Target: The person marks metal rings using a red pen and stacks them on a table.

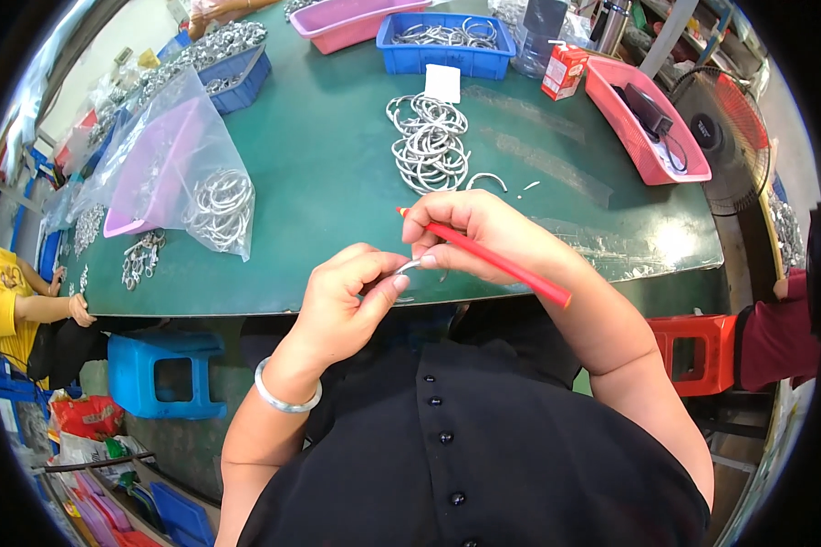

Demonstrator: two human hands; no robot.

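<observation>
Several silver metal rings (219, 205) show through a clear plastic bag (178, 128) at the left of the green tabletop (310, 164). Next, the thumb and fingers of my left hand (333, 305) pinch one end of a thin curved silver metal piece (409, 265), which sits between my two hands, close to the table's front edge. Beyond it lies a heap of loose silver rings (429, 146). My right hand (479, 219) grasps the piece's other end with its fingertips, a slim red pointed stick (515, 268) tucked across it. Farther right, a pink plastic basket (677, 171) holds a black device (648, 111).
</observation>
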